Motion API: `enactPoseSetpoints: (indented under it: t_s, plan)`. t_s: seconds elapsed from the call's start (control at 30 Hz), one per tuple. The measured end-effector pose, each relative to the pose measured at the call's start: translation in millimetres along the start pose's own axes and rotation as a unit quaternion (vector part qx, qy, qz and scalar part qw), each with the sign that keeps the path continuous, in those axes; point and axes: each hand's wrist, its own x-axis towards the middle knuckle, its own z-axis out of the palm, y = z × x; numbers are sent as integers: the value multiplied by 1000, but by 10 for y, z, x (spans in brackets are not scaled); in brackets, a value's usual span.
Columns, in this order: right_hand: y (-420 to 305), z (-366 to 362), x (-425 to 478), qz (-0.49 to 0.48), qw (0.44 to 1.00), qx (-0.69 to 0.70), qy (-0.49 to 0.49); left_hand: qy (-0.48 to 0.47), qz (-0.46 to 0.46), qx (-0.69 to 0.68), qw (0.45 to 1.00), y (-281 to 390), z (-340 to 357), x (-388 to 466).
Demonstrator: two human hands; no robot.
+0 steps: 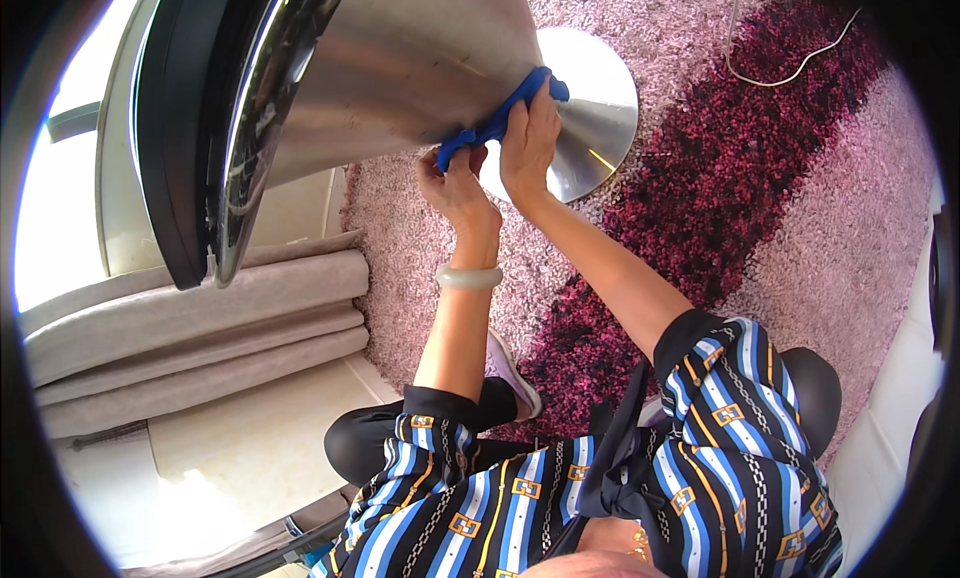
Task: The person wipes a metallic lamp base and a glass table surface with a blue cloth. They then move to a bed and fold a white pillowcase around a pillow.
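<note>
A blue cloth (499, 120) is stretched along the lower edge of a large tapering metal body (405, 68). My left hand (459, 192) pinches the cloth's near end between thumb and fingers. Farther along, my right hand (531, 147) presses the other part of the cloth against the narrow end of the metal. Beyond the cloth lies a round, shiny metal base (592, 128) on the rug. The wide end of the body carries a glossy chrome rim (266, 105) and a thick black part (187, 128). The cloth hides where body and base meet.
A shaggy pink rug (817, 225) with a dark magenta band (705, 158) covers the floor. Over it curls a white cable (780, 83). Grey curtain fabric (225, 315) hangs in folds at left, above pale floor tiles (255, 420). White upholstered furniture (870, 435) stands at right.
</note>
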Motion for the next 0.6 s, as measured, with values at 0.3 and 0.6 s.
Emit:
enactPoseSetpoints:
  t_s: [0.3,0.6]
  plan:
    - [-998,-244,728,-350,934,65,-8,-79,41,-173,981,848,635,-444]
    - [440,85,709,157,983,94,-21,-73,6,38,997,257,469,-430]
